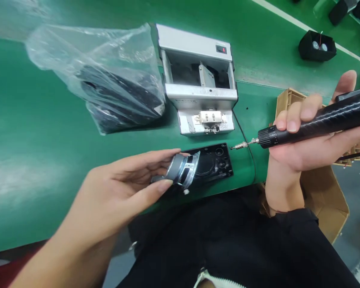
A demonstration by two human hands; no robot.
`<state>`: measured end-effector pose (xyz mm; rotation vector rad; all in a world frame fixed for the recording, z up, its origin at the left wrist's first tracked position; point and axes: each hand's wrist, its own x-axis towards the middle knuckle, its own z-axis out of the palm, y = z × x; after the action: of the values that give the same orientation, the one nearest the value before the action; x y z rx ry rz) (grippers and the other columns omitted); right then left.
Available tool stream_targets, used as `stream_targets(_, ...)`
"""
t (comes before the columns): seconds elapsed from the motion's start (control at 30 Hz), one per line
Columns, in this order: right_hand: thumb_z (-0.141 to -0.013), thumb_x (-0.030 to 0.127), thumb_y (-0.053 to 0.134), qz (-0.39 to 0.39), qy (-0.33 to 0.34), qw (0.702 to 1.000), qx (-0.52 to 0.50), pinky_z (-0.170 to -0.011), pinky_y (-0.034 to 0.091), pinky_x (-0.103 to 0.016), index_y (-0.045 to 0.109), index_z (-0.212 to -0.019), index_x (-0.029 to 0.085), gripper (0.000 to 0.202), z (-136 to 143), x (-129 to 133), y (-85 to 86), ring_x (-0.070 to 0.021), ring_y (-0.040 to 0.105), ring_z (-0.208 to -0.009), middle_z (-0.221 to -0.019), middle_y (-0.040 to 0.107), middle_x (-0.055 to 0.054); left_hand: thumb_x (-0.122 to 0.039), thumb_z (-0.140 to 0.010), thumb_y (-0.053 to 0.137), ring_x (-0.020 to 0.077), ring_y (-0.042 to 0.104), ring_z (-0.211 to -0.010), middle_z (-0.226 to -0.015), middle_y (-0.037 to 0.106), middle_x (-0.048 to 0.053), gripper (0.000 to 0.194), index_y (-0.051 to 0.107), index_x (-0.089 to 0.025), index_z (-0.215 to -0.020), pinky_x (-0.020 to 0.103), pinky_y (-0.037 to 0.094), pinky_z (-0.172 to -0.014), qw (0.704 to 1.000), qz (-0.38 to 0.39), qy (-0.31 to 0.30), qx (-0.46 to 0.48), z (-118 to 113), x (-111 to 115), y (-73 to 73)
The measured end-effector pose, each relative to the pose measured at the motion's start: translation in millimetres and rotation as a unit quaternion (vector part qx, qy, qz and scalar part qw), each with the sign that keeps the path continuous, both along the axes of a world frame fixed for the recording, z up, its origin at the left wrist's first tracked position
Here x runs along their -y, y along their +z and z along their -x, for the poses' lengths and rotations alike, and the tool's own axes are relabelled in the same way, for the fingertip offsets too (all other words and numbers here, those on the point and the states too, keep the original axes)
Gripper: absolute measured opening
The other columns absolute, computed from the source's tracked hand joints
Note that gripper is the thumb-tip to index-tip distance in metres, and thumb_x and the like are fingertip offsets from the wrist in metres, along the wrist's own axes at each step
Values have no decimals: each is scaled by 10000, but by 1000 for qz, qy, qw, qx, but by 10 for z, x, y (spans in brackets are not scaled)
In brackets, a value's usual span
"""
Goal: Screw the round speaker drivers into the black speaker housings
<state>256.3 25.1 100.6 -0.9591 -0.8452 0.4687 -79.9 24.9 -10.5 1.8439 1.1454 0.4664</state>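
Note:
Between the thumb and fingers of my left hand (132, 180) is a round speaker driver (183, 170), its metal frame tilted on edge. Just under it a black speaker panel (211, 162) with round openings lies near the table's front edge. My right hand (303, 136) is wrapped round a black electric screwdriver (315, 120). The screwdriver's bit points left, at the panel's right end, and a small dark piece that may be a screw shows at its tip. Whether the driver touches the panel, I cannot tell.
A silver screw feeder (198, 90) stands behind the panel, its cable running right. Left of it lies a clear plastic bag (117, 88) with black parts inside. Cardboard boxes (325, 200) are at the right edge. Farther back sits a black speaker box (317, 46) on the green surface.

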Motion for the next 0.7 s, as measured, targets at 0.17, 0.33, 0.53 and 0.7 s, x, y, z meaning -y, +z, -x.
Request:
stream_targets(0.17,-1086,977,286,-130,-30,991,-16,-504,459,-183,800,-1255,386,802,-46,-338,30,-40,510,-443,-737,490,89,-497,-1107,693,320,941,-1130,-1416,942,100,462,871,-268,-1467,460,812,-1032,999,-23,24,34,-238,-14,49)
stream_targets(0.33,-1140,864,98,-262,-93,960,13,-664,487,-242,757,-1400,435,829,136,-1038,-62,-19,643,-578,-831,602,84,-417,-1120,667,318,943,-1212,-1411,943,126,437,885,-213,-1439,418,777,-1132,968,-236,-73,-41,-524,27,110)
stream_targets(0.53,-1157,852,270,-124,-30,990,56,-510,437,-276,619,-1242,336,629,373,-1101,173,-115,528,-490,-698,555,94,-285,-1111,669,363,946,-1183,-1425,933,162,431,898,-174,-1459,453,799,-992,931,-300,-140,-153,-655,49,109)
stream_targets(0.7,-1190,791,310,-68,-5,998,-5,-569,499,-294,704,-1254,303,631,212,-504,380,-136,619,-573,-797,621,44,-307,-1141,661,381,934,-1223,-1441,925,181,440,888,-166,-1491,467,785,-1019,929,-288,-157,-172,-643,15,53)
